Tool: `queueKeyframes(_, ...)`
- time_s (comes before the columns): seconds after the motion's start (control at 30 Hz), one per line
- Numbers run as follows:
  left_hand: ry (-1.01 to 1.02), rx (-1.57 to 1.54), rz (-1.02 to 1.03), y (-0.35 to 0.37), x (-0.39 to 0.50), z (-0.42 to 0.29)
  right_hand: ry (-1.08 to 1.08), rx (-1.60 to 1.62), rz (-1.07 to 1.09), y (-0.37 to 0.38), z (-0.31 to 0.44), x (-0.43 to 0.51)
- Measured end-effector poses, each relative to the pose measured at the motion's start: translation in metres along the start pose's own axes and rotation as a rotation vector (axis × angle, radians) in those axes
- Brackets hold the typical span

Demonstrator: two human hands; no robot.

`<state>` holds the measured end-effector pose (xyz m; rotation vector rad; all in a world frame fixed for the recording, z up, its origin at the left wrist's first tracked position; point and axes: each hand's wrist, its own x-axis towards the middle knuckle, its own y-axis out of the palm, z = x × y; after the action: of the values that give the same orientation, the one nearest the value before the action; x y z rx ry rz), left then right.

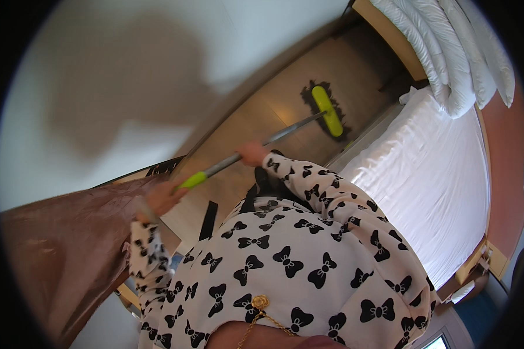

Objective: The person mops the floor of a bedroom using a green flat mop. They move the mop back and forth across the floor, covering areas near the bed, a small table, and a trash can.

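Both of my hands grip the pole of a flat mop, which slants from lower left to upper right. My left hand is closed around the green grip at the pole's near end. Farther down, my right hand wraps the grey metal pole. The lime-green mop head rests on the floor, its dark shaggy fringe spread around it. Part of the pole is hidden behind my right hand.
A pale wall with my shadow borders the tan floor. Opposite stands a bed with a white sheet. A folded white duvet hangs over a wooden board. Brown curtain-like fabric spreads at left.
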<state>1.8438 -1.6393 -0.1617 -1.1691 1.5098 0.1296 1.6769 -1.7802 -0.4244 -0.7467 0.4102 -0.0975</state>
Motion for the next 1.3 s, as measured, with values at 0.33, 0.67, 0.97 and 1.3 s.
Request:
queueKeyframes(0.33, -0.011, 0.076, -0.255, 0.020, -0.037, -0.016, -0.184, 0.144, -0.005, -0.006, 0.020, -0.031)
queueKeyframes(0.67, 0.118, 0.097, 0.023, 0.116, 0.089, -0.098, 0.295, -0.157, 0.037, -0.027, -0.130, -0.107)
queueKeyframes(0.97, -0.142, 0.234, -0.008, 0.017, -0.052, -0.032, 0.019, -0.073, 0.071, 0.022, 0.036, -0.030)
queueKeyframes(1.3, -0.042, 0.162, -0.404, 0.040, -0.126, -0.031, -0.195, 0.140, 0.160, 0.006, 0.097, -0.032)
